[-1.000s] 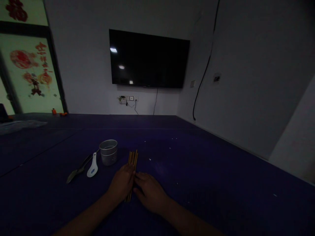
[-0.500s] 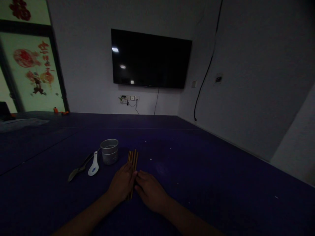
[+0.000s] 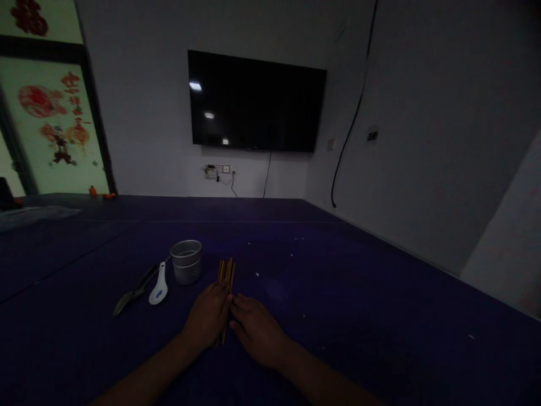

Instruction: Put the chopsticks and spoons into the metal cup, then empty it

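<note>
A bundle of brown chopsticks [image 3: 226, 272] lies on the dark blue surface [image 3: 359, 293], pointing away from me. My left hand [image 3: 207, 318] rests flat on the bundle's left side, fingers stretched forward. My right hand [image 3: 256, 330] lies on the bundle's right side, its fingers pressed against the sticks. The two hands meet over the near half of the chopsticks, which is hidden under them. The scene is dim.
A small metal cup [image 3: 186, 261] stands just left of the chopsticks. A white ceramic spoon [image 3: 159, 285] and a metal spoon [image 3: 133, 292] lie further left. A black screen [image 3: 256, 101] hangs on the wall behind, with a cable [image 3: 350, 124] running down the right wall.
Both hands stay on the chopsticks with almost no movement; only the camera has shifted slightly.
</note>
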Demonstrator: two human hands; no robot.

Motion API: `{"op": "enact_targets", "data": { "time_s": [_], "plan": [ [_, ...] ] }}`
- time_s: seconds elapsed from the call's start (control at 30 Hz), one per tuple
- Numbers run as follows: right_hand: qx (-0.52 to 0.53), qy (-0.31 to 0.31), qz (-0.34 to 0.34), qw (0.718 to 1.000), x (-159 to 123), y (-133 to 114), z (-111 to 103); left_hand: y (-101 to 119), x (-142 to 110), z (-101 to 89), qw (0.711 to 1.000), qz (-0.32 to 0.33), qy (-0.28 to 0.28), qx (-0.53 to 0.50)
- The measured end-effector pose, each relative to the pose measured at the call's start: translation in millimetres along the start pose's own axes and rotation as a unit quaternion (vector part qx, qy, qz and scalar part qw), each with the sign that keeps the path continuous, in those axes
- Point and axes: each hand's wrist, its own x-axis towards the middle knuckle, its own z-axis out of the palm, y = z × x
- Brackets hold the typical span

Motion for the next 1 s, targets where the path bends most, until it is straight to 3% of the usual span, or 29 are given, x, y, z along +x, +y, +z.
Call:
{"op": "enact_targets", "data": {
  "time_s": [0.43, 0.6, 0.7, 0.77, 0.87, 1.0],
  "plan": [
    [0.008, -0.028, -0.016, 0.999, 0.7, 2.9, -3.6, 6.3, 1.9, -4.1, 1.0, -0.006, 0.022, -0.004],
    [0.022, 0.001, -0.033, 0.999, 0.7, 1.2, -9.5, 2.1, -5.0, -21.7, 0.993, 0.063, 0.071, 0.067],
    [0.031, 0.027, -0.017, 0.999, 0.9, 0.9, -11.1, -13.5, -14.9, -38.3, 0.976, 0.086, 0.152, 0.132],
    [0.032, 0.046, 0.001, 0.998, 1.1, 1.3, -9.9, -29.3, -19.7, -50.7, 0.964, 0.049, 0.21, 0.158],
    [0.042, 0.074, 0.006, 0.996, 1.3, 1.4, -7.3, -55.1, -21.2, -70.4, 0.95, -0.07, 0.258, 0.16],
    [0.047, 0.089, -0.008, 0.995, 2.1, 0.7, -5.5, -82.9, -18.8, -92.1, 0.931, -0.215, 0.227, 0.186]
  ]
}}
